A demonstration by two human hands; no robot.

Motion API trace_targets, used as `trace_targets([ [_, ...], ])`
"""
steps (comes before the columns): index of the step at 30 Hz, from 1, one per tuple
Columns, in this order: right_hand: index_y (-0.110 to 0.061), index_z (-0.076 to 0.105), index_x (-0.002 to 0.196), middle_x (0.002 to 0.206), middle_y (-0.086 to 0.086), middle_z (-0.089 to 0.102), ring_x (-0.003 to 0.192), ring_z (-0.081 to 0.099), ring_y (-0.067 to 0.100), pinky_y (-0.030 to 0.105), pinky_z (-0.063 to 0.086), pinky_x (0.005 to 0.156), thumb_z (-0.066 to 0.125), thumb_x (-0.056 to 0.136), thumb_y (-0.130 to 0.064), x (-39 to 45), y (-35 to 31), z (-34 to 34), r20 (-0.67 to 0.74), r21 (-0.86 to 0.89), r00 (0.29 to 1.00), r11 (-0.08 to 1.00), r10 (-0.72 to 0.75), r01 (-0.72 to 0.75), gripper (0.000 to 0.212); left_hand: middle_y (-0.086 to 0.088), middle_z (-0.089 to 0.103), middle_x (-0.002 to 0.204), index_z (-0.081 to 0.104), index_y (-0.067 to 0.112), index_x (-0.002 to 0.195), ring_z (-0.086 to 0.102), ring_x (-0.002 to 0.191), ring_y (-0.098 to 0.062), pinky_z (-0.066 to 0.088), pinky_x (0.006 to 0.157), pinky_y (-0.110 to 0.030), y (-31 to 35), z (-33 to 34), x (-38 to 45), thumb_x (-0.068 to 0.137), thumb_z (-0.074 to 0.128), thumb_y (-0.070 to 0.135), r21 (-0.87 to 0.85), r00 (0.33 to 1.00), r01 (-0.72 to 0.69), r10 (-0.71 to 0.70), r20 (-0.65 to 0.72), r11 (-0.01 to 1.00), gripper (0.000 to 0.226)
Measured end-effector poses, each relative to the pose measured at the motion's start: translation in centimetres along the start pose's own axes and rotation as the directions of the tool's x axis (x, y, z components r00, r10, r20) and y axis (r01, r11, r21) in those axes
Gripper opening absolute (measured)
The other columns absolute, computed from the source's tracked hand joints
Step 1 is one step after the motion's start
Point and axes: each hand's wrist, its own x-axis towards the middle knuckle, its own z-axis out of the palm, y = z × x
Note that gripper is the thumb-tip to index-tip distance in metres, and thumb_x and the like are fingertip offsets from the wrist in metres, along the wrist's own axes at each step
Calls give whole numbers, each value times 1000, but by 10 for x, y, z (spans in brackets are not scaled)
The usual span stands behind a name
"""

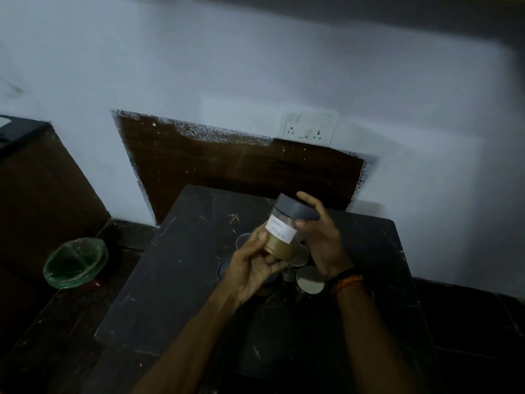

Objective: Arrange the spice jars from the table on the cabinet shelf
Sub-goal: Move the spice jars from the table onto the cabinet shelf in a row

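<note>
Both forearms reached in from the near edge, and the left hand (251, 265) cupped the base of a spice jar (287, 227) while the right hand (321, 237) curled round its grey lid, lifting it clear of the dark counter (176, 280), probably to read the label. More jars (309, 280) stood beneath. A green-lined bin (75, 263) sat far left below the pale wall (255, 66).

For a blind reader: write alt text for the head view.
Both hands, left hand and right hand, hold a tilted clear spice jar with grey lid above a dark scratched table, where more round-lidded jars stand.
</note>
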Motion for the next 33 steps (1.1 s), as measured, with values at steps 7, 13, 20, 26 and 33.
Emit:
trace_targets([
  [7, -21, 53, 142, 131, 13, 65, 113, 67, 32, 45, 56, 93, 64, 82, -21, 13, -16, 7, 62, 98, 998, 995, 10, -16, 62, -26, 51, 143, 50, 10, 141, 53, 129, -44, 45, 104, -61, 7, 16, 6, 76, 83, 21, 82, 992, -117, 121, -46, 990, 73],
  [13, -12, 50, 143, 135, 16, 61, 113, 66, 27, 44, 53, 99, 65, 85, -31, 51, -69, 31, 42, 60, 997, 997, -59, 56, 63, -20, 62, 132, 58, 9, 133, 61, 122, -37, 54, 90, -48, 50, 50, 30, 79, 79, 16, 93, 971, -231, 235, -42, 969, 59],
  [20, -7, 54, 140, 131, 14, 60, 114, 63, 26, 42, 50, 102, 71, 84, -33, 92, -169, 63, 111, 95, 966, 970, -233, 223, 64, -30, 54, 137, 48, -1, 138, 54, 127, -46, 49, 99, -57, 139, 115, 59, 75, 82, 21, 134, 929, -365, 352, 117, 921, 74],
  [26, -7, 55, 138, 123, 10, 64, 112, 64, 25, 48, 49, 105, 76, 78, -38, 107, -252, 92, 215, 76, 905, 930, -368, 360, 71, -32, 54, 136, 55, 2, 127, 57, 122, -50, 52, 96, -56, 203, 167, 71, 79, 77, 17, 144, 870, -477, 442, 219, 867, 55],
  [33, 0, 50, 140, 120, 10, 63, 114, 60, 30, 63, 38, 112, 65, 90, -36, 125, -325, 125, 297, 25, 843, 886, -449, 463, 63, -28, 61, 130, 63, 5, 120, 57, 124, -48, 51, 98, -55, 264, 219, 81, 78, 80, 15, 114, 812, -558, 511, 283, 822, 46],
])
